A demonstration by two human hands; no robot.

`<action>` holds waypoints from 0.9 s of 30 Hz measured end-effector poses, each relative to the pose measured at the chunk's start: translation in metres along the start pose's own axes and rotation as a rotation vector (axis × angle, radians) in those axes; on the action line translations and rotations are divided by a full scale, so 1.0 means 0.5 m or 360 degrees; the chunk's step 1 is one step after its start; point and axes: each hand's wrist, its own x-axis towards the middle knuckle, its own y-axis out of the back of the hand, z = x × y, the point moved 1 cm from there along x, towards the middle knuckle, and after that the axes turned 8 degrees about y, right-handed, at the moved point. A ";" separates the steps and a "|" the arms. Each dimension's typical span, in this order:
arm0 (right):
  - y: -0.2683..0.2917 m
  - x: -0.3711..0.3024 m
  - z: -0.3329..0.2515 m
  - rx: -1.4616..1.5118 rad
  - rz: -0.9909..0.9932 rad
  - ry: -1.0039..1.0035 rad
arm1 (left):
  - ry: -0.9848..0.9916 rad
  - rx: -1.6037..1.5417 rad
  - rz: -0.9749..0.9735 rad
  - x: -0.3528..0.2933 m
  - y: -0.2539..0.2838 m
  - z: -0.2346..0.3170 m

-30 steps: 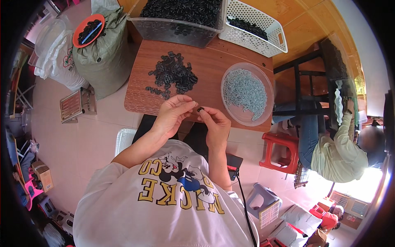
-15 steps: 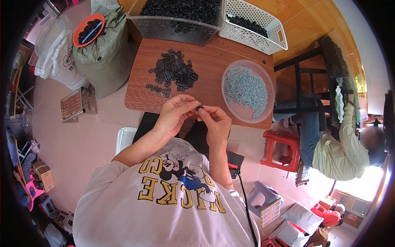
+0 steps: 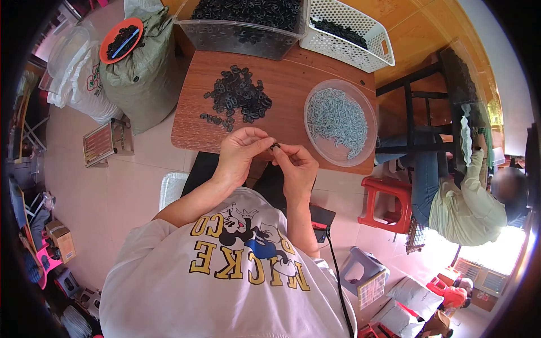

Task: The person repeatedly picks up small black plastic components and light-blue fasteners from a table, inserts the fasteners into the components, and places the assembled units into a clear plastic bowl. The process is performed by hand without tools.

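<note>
My left hand (image 3: pixel 242 153) and my right hand (image 3: pixel 296 166) meet just off the table's near edge, thumbs and fingertips pinched together. Between them sits a small black plastic piece (image 3: pixel 275 146), gripped from both sides; its exact shape is mostly covered by my fingers. Beyond my left hand lies a loose pile of black plastic buckle-like pieces (image 3: pixel 239 96), with a few strays at its near left. To the right of my hands, a round clear tub (image 3: pixel 307 132) holds many small silvery metal pieces, too small to make out singly.
On the brown wooden table (image 3: pixel 194 121), a clear bin (image 3: pixel 239 46) of black pieces and a white perforated basket (image 3: pixel 375 53) stand at the back. A sack (image 3: pixel 141 93) with an orange bowl (image 3: pixel 103 48) is left. A red stool (image 3: pixel 386 205) and a seated person (image 3: pixel 465 211) are right.
My hands stay pinched on the black piece, shifting only very slightly. At the right, the seated person's head and arm have moved a little.
</note>
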 end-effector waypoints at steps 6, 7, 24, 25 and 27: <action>-0.004 -0.005 -0.003 -0.0058 0.0036 -0.0002 | -0.0054 0.0009 0.0000 -0.001 0.002 -0.008; -0.005 -0.007 -0.006 -0.0083 0.0035 0.0006 | -0.0065 0.0027 -0.0001 -0.002 0.003 -0.009; -0.016 0.000 0.022 -0.0153 0.0051 0.0077 | 0.0153 -0.0011 -0.0067 0.015 0.031 0.001; -0.015 -0.002 0.023 -0.0166 0.0053 0.0091 | 0.0164 0.0011 -0.0071 0.016 0.034 -0.001; -0.016 -0.005 0.023 -0.0177 0.0059 0.0105 | 0.0177 0.0042 -0.0085 0.014 0.035 0.002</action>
